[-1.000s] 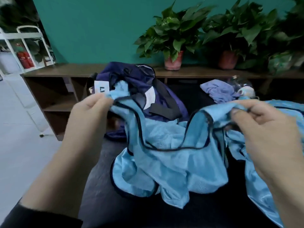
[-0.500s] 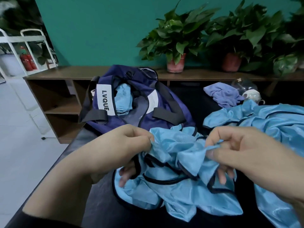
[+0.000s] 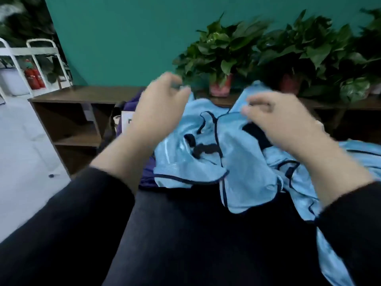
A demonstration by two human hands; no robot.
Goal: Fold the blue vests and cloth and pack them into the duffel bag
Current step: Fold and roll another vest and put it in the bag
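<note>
Now my left hand (image 3: 159, 104) is raised above the table, fingers curled, and it pinches the top edge of the blue vest (image 3: 198, 157); the frame is blurred, so I cannot see the grip exactly. My right hand (image 3: 274, 118) is also high, with its fingers bent down onto the other upper corner of the same vest, holding the cloth there. Half a second ago both hands were low and close together, bunching the vest on the dark table (image 3: 206, 234); now they are lifted and further apart, and the vest hangs between them, partly opened, its dark trim visible. The lower part of the vest touches the table. Behind my left hand the purple duffel bag (image 3: 132, 112) is mostly hidden; before, I saw its whole open top. More blue vests (image 3: 334, 162) lie in a pile at the right, under my right arm. Behind stands the wooden shelf (image 3: 82, 96) with potted plants (image 3: 222, 56) in front of the green wall (image 3: 123, 38).
</note>
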